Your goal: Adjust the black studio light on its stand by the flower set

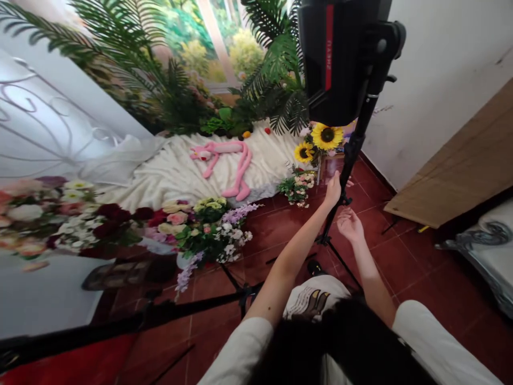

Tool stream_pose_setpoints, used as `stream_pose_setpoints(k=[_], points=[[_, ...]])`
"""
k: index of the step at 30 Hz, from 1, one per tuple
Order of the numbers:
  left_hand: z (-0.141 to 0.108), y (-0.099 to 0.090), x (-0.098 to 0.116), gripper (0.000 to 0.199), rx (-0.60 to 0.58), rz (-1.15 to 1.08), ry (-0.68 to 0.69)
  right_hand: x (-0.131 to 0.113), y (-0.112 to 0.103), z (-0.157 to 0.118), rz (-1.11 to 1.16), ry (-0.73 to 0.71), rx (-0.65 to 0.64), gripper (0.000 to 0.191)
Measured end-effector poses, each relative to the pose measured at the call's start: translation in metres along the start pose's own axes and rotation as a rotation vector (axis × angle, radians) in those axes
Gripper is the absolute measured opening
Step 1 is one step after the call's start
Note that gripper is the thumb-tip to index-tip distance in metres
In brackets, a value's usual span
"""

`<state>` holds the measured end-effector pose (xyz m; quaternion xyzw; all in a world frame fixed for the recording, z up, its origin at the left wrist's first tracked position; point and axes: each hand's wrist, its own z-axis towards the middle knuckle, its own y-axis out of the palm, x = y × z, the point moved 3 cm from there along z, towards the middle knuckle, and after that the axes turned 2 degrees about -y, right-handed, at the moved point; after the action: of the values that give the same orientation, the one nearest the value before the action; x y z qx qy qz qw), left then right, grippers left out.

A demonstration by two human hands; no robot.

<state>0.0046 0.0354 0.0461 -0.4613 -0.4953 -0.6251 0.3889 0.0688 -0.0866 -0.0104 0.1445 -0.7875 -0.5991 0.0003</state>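
Dark hair bottom centre; I've left hand gripping stand slanting toward upper right; right hand just lower right, half-curled, seemingly empty.

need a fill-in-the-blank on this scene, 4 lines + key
1. Of the left hand and right hand, the ____ one is wrapped around the pole.
2. The stripe on the black light is ____.
3. The plush toy lying on the white cloth is mainly ____.
4. The large yellow flowers near the pole are of the kind called ____.

Missing words: left; red; pink; sunflowers
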Motion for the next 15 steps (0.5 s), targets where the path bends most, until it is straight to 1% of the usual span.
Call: stream_pose_setpoints(k=[3, 6, 8, 11, 13, 15], points=[[0.006, 0.004, -0.004, 0.078, -0.001, -0.042, -0.089, -0.004, 0.008, 0.002, 0.036, 0.043, -0.1, 0.01], [0.008, 0.003, -0.009, 0.078, 0.021, -0.049, -0.146, -0.007, 0.012, 0.006, 0.104, 0.157, -0.13, 0.008], [0.008, 0.003, -0.011, 0.076, 0.045, -0.046, -0.146, -0.008, 0.013, 0.01, 0.164, 0.205, -0.133, 0.009], [0.006, 0.004, -0.012, 0.075, 0.102, -0.047, -0.122, -0.01, 0.014, 0.017, 0.255, 0.222, -0.13, 0.019], [0.006, 0.005, -0.013, 0.074, 0.138, -0.043, -0.112, -0.011, 0.013, 0.021, 0.313, 0.24, -0.101, 0.022], [0.006, 0.007, -0.015, 0.072, 0.157, -0.039, -0.1, -0.013, 0.012, 0.023, 0.352, 0.252, -0.05, 0.02]])
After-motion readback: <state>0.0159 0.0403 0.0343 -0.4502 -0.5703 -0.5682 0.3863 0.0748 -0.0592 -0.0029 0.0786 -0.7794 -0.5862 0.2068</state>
